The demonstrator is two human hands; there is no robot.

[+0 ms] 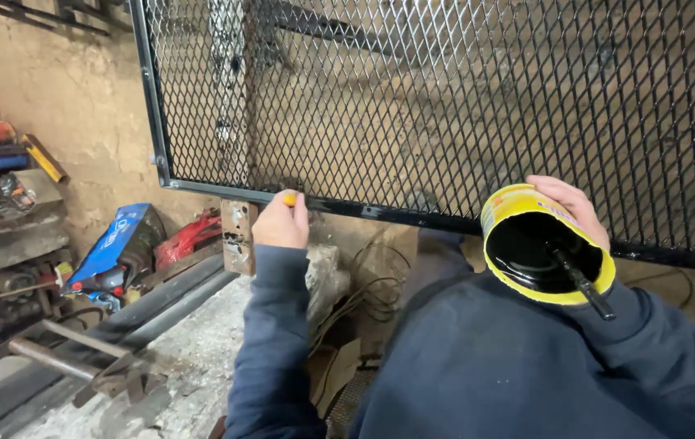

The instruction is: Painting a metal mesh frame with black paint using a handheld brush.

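While the left hand (280, 221) is fisted round a small orange-tipped handle (290, 198), prob. a brush, it's pressed vs the black bottom rail (380, 212) of the mesh panel (445, 106), just above a wooden block (238, 236). Right hand (572, 207) cups a yellow tin (544, 244) from behind, fingers wrapped on its wall, tin tilted w/ black paint inside and a black stick (581, 283) poking out over the rim. Tin sits over the person's lap, near the rail's right part.

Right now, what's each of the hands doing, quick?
Left hand: closed on an orange-tipped brush handle at the frame's bottom bar.
Right hand: holding a yellow paint can.
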